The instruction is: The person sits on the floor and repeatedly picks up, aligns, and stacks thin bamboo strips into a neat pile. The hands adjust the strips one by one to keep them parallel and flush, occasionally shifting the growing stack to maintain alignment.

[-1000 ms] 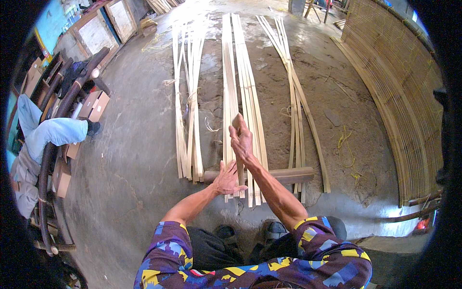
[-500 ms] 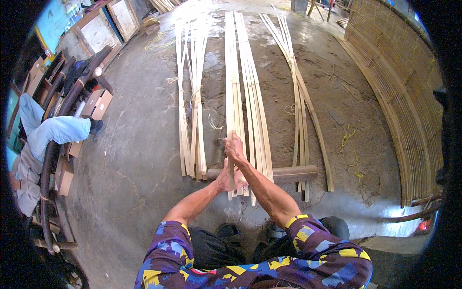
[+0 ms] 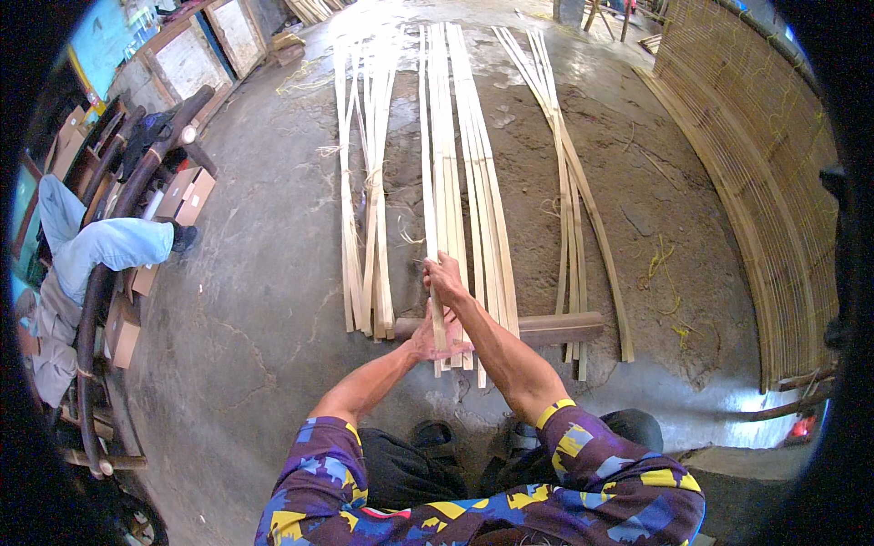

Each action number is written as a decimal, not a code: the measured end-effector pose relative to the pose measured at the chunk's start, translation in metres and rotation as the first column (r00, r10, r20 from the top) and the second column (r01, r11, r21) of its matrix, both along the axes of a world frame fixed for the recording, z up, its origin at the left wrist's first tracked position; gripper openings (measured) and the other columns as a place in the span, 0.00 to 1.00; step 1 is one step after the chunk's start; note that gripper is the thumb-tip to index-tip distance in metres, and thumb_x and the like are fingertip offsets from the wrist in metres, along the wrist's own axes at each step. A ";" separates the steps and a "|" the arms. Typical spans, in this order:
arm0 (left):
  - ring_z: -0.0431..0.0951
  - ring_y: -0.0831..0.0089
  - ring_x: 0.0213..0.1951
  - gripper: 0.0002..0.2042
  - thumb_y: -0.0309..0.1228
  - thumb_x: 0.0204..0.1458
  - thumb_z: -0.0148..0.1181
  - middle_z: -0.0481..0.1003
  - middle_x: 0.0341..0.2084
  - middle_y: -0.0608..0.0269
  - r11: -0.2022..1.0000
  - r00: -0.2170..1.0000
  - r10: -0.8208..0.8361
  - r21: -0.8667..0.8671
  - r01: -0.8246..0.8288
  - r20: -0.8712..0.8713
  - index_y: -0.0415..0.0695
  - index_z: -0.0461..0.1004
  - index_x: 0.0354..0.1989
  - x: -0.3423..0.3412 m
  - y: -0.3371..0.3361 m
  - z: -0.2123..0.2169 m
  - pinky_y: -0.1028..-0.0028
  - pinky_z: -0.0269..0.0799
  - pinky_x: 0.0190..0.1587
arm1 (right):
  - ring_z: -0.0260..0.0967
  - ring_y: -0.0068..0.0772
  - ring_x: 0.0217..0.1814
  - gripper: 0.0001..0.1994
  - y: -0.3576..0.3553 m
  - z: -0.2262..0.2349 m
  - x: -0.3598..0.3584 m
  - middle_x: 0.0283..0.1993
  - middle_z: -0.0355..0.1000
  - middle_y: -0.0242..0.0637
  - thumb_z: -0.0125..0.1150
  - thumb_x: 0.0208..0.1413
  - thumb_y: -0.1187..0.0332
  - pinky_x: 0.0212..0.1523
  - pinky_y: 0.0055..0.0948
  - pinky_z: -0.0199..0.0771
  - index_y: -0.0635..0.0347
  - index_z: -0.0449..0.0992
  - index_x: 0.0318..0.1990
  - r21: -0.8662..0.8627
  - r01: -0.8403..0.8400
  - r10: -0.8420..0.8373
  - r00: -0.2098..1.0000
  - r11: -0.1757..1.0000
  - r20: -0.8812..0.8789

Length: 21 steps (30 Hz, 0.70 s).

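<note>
A long, pale bamboo strip (image 3: 428,173) runs away from me along the left side of the middle bundle. My right hand (image 3: 444,278) is closed around this strip near its close end. Just below it, my left hand (image 3: 431,340) has its fingers stretched out to the right, and the strip's end crosses over the palm. Beside the hands lies the middle bundle of bamboo strips (image 3: 492,227), its near ends over a thick bamboo pole (image 3: 555,328) set crosswise on the floor. Both hands hide part of the bundle's near ends.
More strips lie in a left bundle (image 3: 369,237) and a crossed right bundle (image 3: 569,200). A large slatted bamboo screen (image 3: 728,173) stands at the right. On the left, a person in light-blue trousers (image 3: 118,244) is on a bamboo bench, near cardboard boxes (image 3: 187,196).
The far part of the held strip has shifted left, with a gap now between it and the middle bundle. Both hands stay in nearly the same place.
</note>
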<state>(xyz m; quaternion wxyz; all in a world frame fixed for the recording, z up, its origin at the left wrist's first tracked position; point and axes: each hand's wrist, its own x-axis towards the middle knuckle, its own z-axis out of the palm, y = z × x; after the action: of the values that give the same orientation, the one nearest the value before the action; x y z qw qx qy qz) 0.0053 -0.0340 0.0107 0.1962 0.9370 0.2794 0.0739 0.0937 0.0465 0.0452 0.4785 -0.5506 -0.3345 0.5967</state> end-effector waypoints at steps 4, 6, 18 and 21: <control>0.34 0.50 0.62 0.40 0.54 0.44 0.46 0.42 0.60 0.48 0.986 0.979 0.048 -0.168 -0.015 0.198 0.39 0.43 0.60 -0.003 0.004 -0.031 0.49 0.25 0.60 | 0.57 0.18 0.14 0.07 -0.022 -0.002 -0.008 0.19 0.61 0.30 0.48 0.52 0.72 0.12 0.19 0.58 0.63 0.64 0.38 -0.039 0.062 -0.066 0.993 0.997 -0.096; 0.35 0.51 0.62 0.38 0.51 0.45 0.46 0.44 0.59 0.48 0.759 0.836 0.328 -0.649 0.044 0.441 0.39 0.45 0.59 -0.007 0.008 -0.045 0.52 0.28 0.61 | 0.56 0.18 0.14 0.10 -0.036 -0.005 -0.011 0.20 0.61 0.30 0.48 0.52 0.72 0.12 0.20 0.58 0.64 0.64 0.42 -0.095 0.077 -0.092 0.982 0.993 -0.165; 0.71 0.54 0.41 0.18 0.38 0.50 0.45 0.71 0.38 0.44 0.645 0.693 0.711 -0.504 -0.574 0.120 0.37 0.66 0.44 -0.046 0.039 -0.024 0.64 0.66 0.42 | 0.67 0.44 0.34 0.16 -0.042 -0.049 -0.020 0.31 0.67 0.51 0.52 0.48 0.66 0.36 0.37 0.67 0.71 0.64 0.41 0.116 0.024 -0.064 0.936 0.993 0.347; 0.72 0.52 0.39 0.17 0.40 0.50 0.46 0.72 0.34 0.43 0.717 0.752 0.646 -0.444 -0.538 0.132 0.38 0.68 0.39 -0.041 0.041 -0.019 0.63 0.66 0.39 | 0.67 0.49 0.38 0.18 -0.046 -0.032 -0.021 0.33 0.67 0.54 0.51 0.48 0.66 0.40 0.40 0.65 0.71 0.63 0.44 0.213 0.026 -0.125 0.877 0.977 0.463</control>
<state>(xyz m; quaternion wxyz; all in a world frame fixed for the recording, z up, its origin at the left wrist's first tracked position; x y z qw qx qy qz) -0.0353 0.0072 -0.0078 0.3758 0.7196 0.5454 0.2087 0.0723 0.0005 0.0134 0.4581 -0.6415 -0.4777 0.3880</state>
